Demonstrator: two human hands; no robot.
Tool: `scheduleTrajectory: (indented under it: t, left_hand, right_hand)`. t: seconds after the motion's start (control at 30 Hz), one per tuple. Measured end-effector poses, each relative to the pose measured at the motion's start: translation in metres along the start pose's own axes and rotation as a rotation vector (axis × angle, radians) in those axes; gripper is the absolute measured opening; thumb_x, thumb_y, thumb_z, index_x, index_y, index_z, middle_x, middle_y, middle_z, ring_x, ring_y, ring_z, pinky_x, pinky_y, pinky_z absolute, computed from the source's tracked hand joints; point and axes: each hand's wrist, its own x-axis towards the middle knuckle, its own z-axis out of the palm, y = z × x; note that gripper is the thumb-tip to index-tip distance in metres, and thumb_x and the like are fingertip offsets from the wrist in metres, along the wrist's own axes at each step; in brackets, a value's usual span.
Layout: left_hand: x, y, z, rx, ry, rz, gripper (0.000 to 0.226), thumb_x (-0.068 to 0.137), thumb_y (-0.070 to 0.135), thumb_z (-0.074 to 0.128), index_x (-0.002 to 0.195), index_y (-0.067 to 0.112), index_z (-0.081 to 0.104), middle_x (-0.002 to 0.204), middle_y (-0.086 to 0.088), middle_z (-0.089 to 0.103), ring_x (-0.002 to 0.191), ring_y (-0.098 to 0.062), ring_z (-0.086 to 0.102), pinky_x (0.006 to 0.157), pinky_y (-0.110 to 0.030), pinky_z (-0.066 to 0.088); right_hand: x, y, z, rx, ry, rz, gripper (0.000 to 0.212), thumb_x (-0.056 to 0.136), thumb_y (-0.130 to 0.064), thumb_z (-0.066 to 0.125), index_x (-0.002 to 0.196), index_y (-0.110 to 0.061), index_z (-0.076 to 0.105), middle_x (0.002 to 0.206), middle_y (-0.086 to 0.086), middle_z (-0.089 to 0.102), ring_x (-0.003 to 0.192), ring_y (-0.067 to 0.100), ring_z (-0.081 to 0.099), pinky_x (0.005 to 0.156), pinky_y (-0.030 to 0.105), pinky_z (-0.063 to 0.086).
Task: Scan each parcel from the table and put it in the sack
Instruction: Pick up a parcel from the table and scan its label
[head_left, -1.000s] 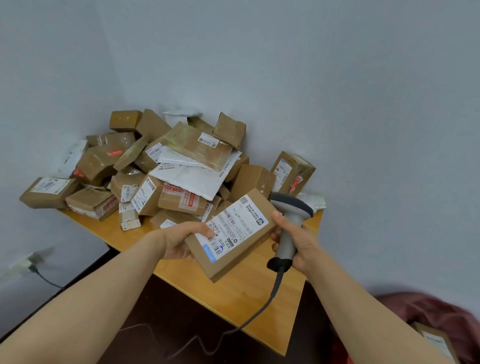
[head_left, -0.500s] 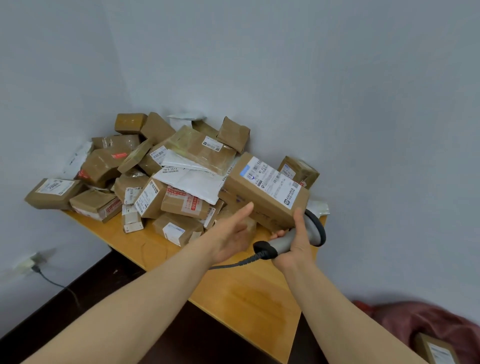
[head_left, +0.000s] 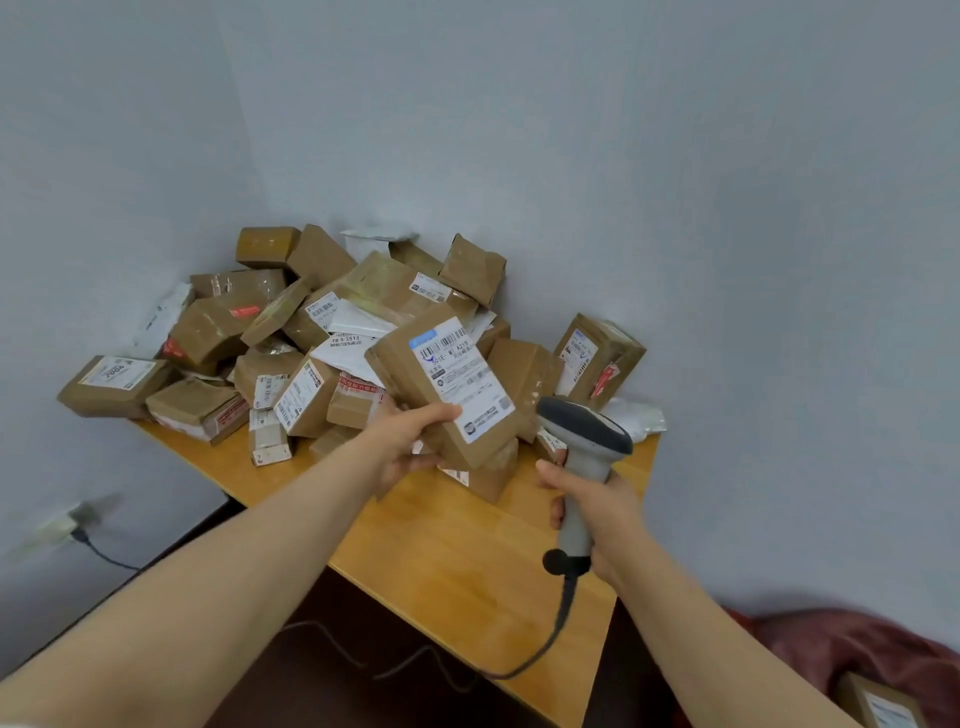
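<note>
Regripping flipped parcel (head_left: 402, 371) in left hand (head_left: 410, 444), label now facing up, right hand (head_left: 605, 512) fingers wrapping scanner (head_left: 587, 431) beside it; likely rescanning before sack (head_left: 883, 654).

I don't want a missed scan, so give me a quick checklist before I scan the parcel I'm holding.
1. Grip on the parcel: left hand holds its lower end, ok.
2. The label faces up, barcode uncovered: ok.
3. Grip on the scanner: right hand curls round it, ok.
4. Aim at the barcode: the scanner's head sits by the parcel's lower corner, cannot tell.
5. The sack lies at lower right; whether it is open: cannot tell.
</note>
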Motion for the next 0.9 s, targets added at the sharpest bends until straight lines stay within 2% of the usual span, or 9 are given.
scheduleTrajectory:
  t: [0.1,0.13,0.23,0.4,0.57,0.8,0.9]
  left_hand:
    - [0.007,0.003,-0.019,0.164,0.032,-0.010,0.075,0.071,0.009,0.082,0.131,0.020,0.038,0.123,-0.003,0.060,0.109,-0.025,0.060,0.081,-0.051,0.056]
    - [0.008,0.003,-0.023,0.197,0.035,-0.015,0.078,0.071,0.008,0.082,0.133,0.020,0.037,0.124,-0.004,0.059,0.109,-0.025,0.060,0.081,-0.050,0.056]
    - [0.010,0.001,-0.030,0.271,0.010,-0.020,0.083,0.070,0.008,0.082,0.137,0.020,0.036,0.124,-0.004,0.058,0.104,-0.023,0.060,0.069,-0.042,0.057]
    - [0.016,-0.005,-0.036,0.322,0.006,-0.036,0.086,0.068,0.008,0.084,0.138,0.020,0.035,0.128,-0.004,0.057,0.113,-0.026,0.057,0.090,-0.054,0.052]
    - [0.024,-0.006,-0.040,0.335,-0.005,-0.046,0.085,0.066,0.009,0.085,0.136,0.021,0.037,0.120,-0.002,0.060,0.101,-0.021,0.060,0.086,-0.052,0.054]
    - [0.032,-0.010,-0.042,0.338,-0.018,-0.059,0.085,0.065,0.009,0.085,0.134,0.022,0.038,0.117,-0.001,0.061,0.100,-0.021,0.060,0.085,-0.051,0.054]
    - [0.033,-0.010,-0.041,0.336,-0.028,-0.062,0.086,0.066,0.008,0.085,0.135,0.023,0.036,0.119,0.000,0.059,0.096,-0.018,0.058,0.077,-0.046,0.055]
  right_hand:
    - [-0.010,-0.012,0.005,-0.181,-0.162,-0.078,0.023,0.078,-0.019,0.080,0.090,-0.004,0.065,0.064,0.011,0.068,0.047,0.018,0.058,0.047,0.028,0.050]
    - [-0.013,-0.016,0.009,-0.228,-0.193,-0.098,0.025,0.079,-0.021,0.079,0.091,-0.004,0.065,0.063,0.010,0.068,0.049,0.019,0.060,0.048,0.028,0.051]
    - [-0.019,-0.022,0.021,-0.286,-0.240,-0.126,0.023,0.081,-0.022,0.078,0.083,-0.003,0.065,0.057,0.007,0.064,0.047,0.018,0.060,0.048,0.026,0.050]
    - [-0.021,-0.024,0.028,-0.324,-0.224,-0.109,0.024,0.081,-0.023,0.077,0.072,-0.007,0.061,0.053,0.004,0.058,0.043,0.015,0.052,0.046,0.025,0.047]
    - [-0.020,-0.026,0.029,-0.345,-0.198,-0.119,0.027,0.079,-0.024,0.078,0.070,-0.007,0.060,0.051,0.004,0.057,0.040,0.014,0.050,0.045,0.025,0.047]
    - [-0.021,-0.028,0.032,-0.349,-0.185,-0.136,0.025,0.078,-0.024,0.079,0.069,-0.010,0.061,0.052,0.004,0.057,0.042,0.013,0.049,0.045,0.025,0.047]
    - [-0.022,-0.028,0.032,-0.356,-0.169,-0.150,0.025,0.079,-0.024,0.079,0.069,-0.009,0.061,0.051,0.003,0.057,0.041,0.014,0.049,0.045,0.025,0.047]
